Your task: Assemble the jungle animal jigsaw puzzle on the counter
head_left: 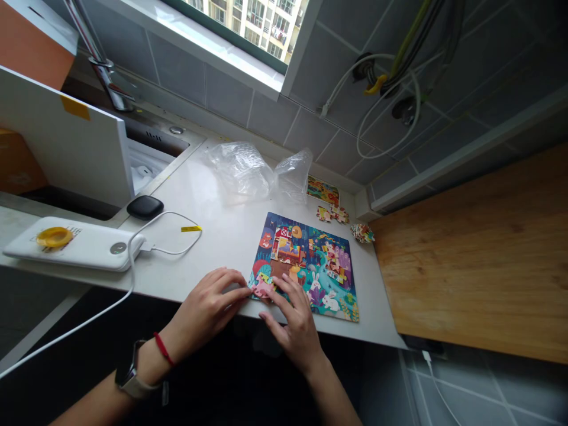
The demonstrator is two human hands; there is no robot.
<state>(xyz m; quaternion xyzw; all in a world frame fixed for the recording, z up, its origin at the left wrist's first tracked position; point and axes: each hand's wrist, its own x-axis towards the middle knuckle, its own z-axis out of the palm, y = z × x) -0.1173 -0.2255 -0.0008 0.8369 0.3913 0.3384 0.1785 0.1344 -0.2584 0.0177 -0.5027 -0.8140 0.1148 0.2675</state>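
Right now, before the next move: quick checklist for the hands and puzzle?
1. Left hand fingertips at puzzle near-left corner: ok.
2. Right hand over the pink corner piece: ok.
3. Corner piece seated flush: cannot tell, fingers cover it.
4. Loose pieces beyond the puzzle, apart from both hands: ok.
5. Plastic bag off the puzzle: ok.
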